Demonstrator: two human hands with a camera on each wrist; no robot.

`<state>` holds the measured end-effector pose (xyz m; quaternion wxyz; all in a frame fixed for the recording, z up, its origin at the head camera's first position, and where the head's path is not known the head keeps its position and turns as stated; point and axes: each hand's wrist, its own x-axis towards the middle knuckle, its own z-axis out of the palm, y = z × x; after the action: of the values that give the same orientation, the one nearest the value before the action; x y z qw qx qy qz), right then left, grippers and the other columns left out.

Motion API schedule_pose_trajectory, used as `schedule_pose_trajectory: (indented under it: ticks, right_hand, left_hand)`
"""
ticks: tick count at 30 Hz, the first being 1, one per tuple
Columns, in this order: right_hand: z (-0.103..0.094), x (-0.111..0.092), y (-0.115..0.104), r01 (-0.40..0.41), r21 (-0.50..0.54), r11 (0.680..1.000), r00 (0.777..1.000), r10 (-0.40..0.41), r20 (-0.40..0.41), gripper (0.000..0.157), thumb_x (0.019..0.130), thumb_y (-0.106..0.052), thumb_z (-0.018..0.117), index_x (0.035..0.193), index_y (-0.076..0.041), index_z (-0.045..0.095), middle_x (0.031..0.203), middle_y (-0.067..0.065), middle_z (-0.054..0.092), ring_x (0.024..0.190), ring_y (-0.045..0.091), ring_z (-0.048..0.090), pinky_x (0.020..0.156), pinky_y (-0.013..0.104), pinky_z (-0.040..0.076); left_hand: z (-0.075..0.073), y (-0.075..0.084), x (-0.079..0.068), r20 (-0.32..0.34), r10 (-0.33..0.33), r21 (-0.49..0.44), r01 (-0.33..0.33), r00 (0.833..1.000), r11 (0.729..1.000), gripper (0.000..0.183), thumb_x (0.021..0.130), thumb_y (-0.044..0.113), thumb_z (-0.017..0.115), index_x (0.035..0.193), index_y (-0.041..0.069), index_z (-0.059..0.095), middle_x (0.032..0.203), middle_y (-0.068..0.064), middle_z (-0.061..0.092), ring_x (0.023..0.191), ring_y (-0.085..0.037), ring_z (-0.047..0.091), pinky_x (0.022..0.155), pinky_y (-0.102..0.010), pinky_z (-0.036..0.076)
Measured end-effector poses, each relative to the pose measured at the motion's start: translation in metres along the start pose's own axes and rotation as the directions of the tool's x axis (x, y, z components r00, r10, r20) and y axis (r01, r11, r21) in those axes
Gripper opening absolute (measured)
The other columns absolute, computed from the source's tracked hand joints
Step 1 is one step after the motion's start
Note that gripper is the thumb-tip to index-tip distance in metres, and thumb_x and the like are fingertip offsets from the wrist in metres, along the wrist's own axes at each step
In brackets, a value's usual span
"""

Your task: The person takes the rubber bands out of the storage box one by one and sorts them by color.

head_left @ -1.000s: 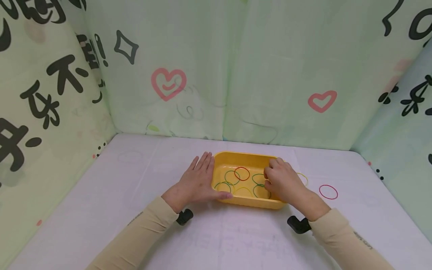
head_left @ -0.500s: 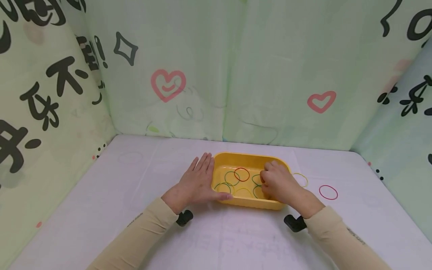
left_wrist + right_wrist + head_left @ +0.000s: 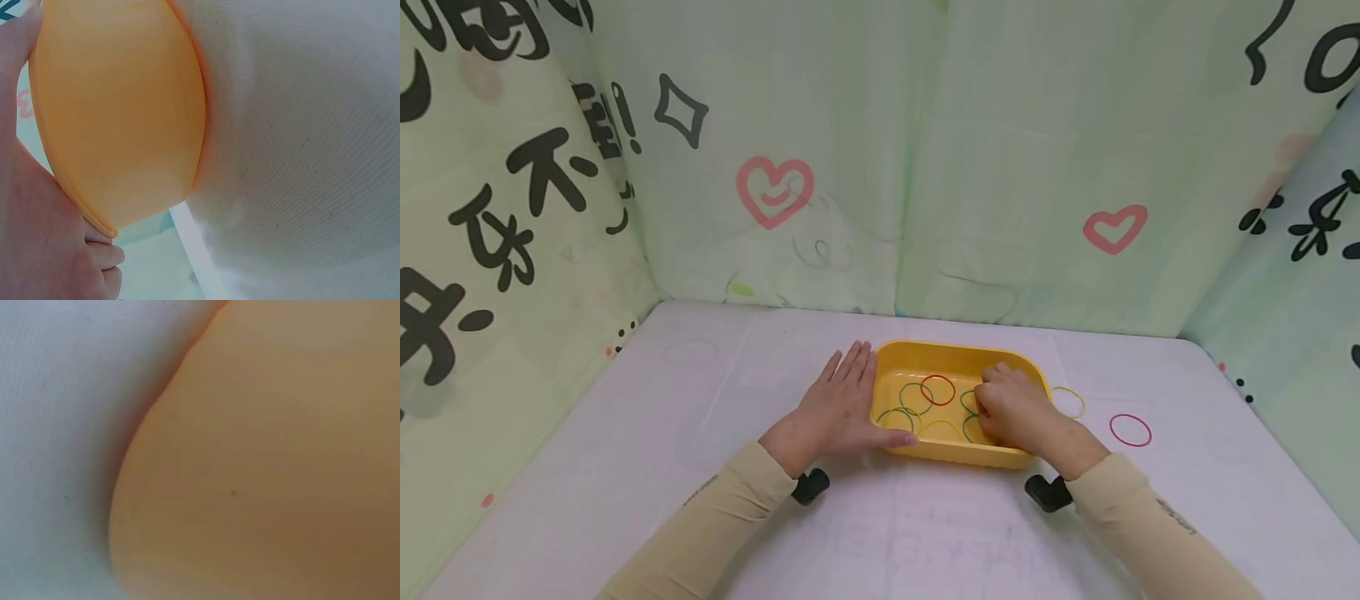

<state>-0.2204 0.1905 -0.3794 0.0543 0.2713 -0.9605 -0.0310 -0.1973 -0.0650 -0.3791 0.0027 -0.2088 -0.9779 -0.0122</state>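
Compared with a second ago, the right hand sits farther left, deeper inside the yellow tray, while the left hand keeps its place. From the left, a pale wall with black writing rises beside the white table. Next comes the left hand, fingers straight along the tray's left side and thumb over its near rim; the left wrist view shows it against the rim too. The tray rests on the table. At its left end, a green band and a yellow band overlap; behind them another green band crosses a red band. Farther right, two more green bands reach under the right hand, whose fingers are curled down into the tray; I cannot tell whether they grasp anything. Past the tray's right end lie a yellow ring and, farther right, a pinkish-red ring.
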Motion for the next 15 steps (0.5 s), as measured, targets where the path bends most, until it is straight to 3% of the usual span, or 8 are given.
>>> schedule_pose_trajectory:
  ticks: [15]
  right_hand:
    - [-0.0006, 0.0, 0.0009, -0.005, -0.021, 1.0, 1.0, 0.005, -0.028, 0.022, 0.07, -0.007, 0.064, 0.055, -0.016, 0.049, 0.063, -0.002, 0.039, 0.066, 0.018, 0.035, 0.057, 0.028, 0.023]
  left_hand:
    - [0.0005, -0.0001, 0.0006, 0.002, -0.003, 0.003, 0.003, 1.0, 1.0, 0.127, 0.056, 0.094, 0.016, 0.144, 0.002, 0.006, 0.152, -0.013, 0.005, 0.14, -0.024, 0.0, 0.113, -0.042, 0.006]
